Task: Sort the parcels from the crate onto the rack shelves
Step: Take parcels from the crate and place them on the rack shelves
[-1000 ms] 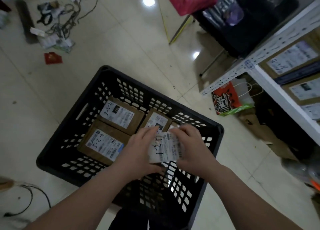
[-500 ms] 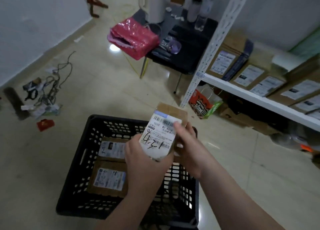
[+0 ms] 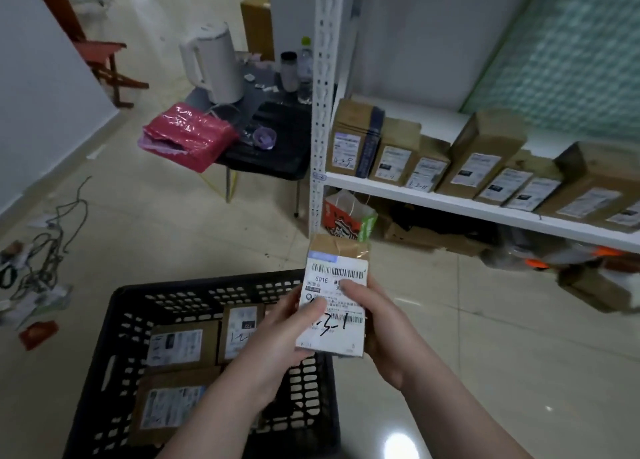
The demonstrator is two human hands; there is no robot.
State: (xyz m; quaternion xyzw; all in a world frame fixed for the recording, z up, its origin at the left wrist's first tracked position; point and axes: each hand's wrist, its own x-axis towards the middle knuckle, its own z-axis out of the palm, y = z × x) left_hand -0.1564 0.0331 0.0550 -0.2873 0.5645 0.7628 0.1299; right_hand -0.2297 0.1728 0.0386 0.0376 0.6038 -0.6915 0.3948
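Observation:
A small cardboard parcel (image 3: 337,285) with a white barcode label and handwritten digits is held upright above the crate's right rim. My left hand (image 3: 277,341) grips its left edge, thumb on the label. My right hand (image 3: 377,323) grips its right side, thumb across the label. The black plastic crate (image 3: 114,365) sits on the floor below, with three labelled parcels (image 3: 176,347) lying flat inside. The white rack shelf (image 3: 450,204) to the right carries a row of several labelled parcels (image 3: 394,157).
The rack's white upright post (image 3: 322,95) stands just ahead. Left of it is a black table (image 3: 273,153) with a white kettle (image 3: 214,63), bottles and a pink bag (image 3: 190,136). Bags and boxes sit under the shelf; cables (image 3: 45,250) litter the floor at left.
Both hands lifted the parcel out of the crate and brought it up in front of me. The view rose from the crate to the rack and its shelf.

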